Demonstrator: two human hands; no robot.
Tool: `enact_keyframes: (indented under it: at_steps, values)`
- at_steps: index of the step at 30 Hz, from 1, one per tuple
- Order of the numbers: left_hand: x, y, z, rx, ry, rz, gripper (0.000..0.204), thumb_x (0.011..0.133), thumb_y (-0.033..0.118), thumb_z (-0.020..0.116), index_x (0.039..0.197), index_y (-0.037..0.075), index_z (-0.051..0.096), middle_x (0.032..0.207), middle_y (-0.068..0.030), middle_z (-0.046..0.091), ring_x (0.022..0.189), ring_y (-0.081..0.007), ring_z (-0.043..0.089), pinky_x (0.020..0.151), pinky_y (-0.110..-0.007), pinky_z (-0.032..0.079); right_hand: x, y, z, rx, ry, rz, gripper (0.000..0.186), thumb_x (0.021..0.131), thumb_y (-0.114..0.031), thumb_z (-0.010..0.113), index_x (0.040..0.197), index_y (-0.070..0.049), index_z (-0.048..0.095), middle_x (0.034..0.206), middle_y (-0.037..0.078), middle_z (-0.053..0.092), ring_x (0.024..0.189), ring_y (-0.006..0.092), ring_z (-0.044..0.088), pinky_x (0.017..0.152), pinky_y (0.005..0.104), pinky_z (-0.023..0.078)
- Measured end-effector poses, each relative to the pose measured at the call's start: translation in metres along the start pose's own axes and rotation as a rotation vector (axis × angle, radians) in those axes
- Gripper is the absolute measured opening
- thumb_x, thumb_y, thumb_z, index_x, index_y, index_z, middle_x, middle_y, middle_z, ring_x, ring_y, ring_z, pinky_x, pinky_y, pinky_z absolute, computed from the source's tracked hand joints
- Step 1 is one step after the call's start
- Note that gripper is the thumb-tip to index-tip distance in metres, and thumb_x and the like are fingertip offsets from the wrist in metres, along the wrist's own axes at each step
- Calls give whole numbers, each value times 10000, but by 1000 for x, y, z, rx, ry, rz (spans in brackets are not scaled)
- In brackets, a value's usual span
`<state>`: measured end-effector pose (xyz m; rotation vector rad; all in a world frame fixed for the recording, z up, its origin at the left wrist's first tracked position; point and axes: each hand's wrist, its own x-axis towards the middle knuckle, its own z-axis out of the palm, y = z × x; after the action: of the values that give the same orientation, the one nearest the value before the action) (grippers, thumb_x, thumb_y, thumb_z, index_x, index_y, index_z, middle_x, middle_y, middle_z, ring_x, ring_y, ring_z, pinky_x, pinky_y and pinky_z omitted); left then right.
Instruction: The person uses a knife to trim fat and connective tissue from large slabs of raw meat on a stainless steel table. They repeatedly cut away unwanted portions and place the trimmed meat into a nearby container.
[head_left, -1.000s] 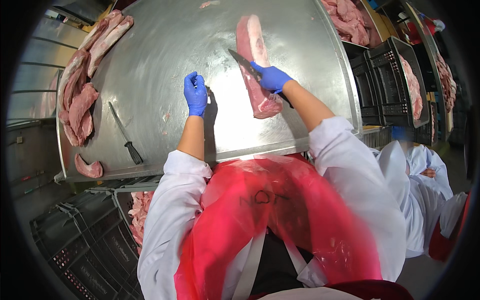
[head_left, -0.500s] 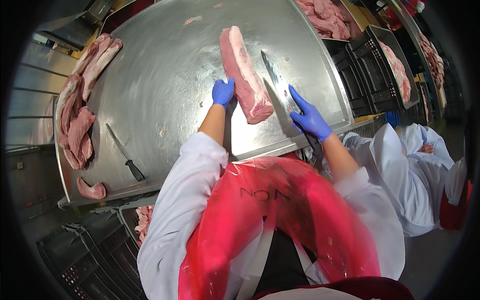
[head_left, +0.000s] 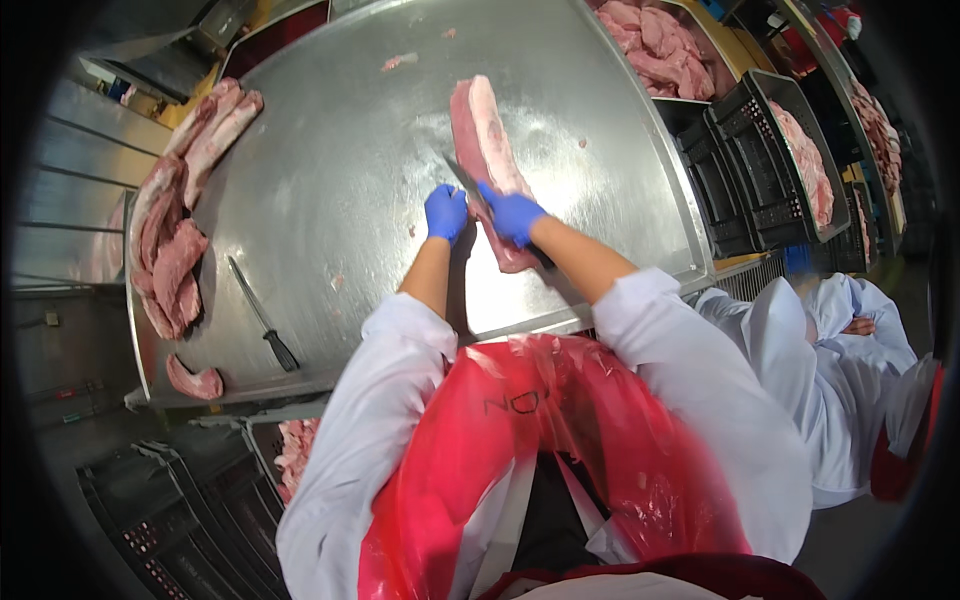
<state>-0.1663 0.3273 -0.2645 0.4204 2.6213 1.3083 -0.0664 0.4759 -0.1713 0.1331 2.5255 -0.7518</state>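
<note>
A long slab of raw meat (head_left: pixel 487 140) lies on the steel table (head_left: pixel 340 190), pink with a pale fat strip. My right hand (head_left: pixel 510 212), in a blue glove, rests on the slab's near part and grips a knife (head_left: pixel 463 180) whose blade points to the far left along the slab's left side. My left hand (head_left: pixel 445 212), also gloved blue, is curled at the left edge of the slab, beside the blade. I wear white sleeves and a red plastic apron (head_left: pixel 560 450).
A pile of meat strips (head_left: pixel 180 220) lines the table's left edge, with one loose piece (head_left: pixel 195 382) near the corner. A sharpening steel (head_left: pixel 262 315) lies on the table at the left. Black crates (head_left: pixel 770 160) of meat stand at the right. Another person in white (head_left: pixel 840 370) is at the right.
My right hand came from the table's near right edge onto the slab with the knife. My left hand stayed at the slab's left side.
</note>
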Motion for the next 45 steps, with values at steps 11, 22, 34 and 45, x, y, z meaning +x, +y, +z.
enact_keyframes:
  at_steps: [11,22,34,45]
  values:
    - [-55,101,-170,-518,39,161,118,988,159,582,968,49,619,841,4,592,733,-93,617,610,-248,436,-122,59,-71,755,656,-292,828,946,-119,602,1612,-245,126,1037,110,642,694,169,625,642,308,543]
    - [-332,-9,-409,107,321,-137,187,943,105,594,794,41,501,706,2,476,658,-100,469,613,-275,428,-119,-63,-137,357,508,-727,800,976,-116,587,1612,-281,130,991,87,622,696,144,572,817,286,520]
    - [-334,3,-382,1005,114,-466,579,824,445,714,1205,22,612,1139,-246,659,1030,-430,637,875,-514,511,-122,36,-78,621,618,-301,622,955,-160,569,1532,-122,338,909,175,722,787,215,712,759,368,559]
    - [35,126,-96,953,-526,865,779,731,142,794,1434,85,462,1383,-190,553,1335,-358,481,1118,-444,379,-142,132,12,1163,957,36,504,993,-177,621,1437,-70,409,1019,50,609,662,101,614,531,234,491]
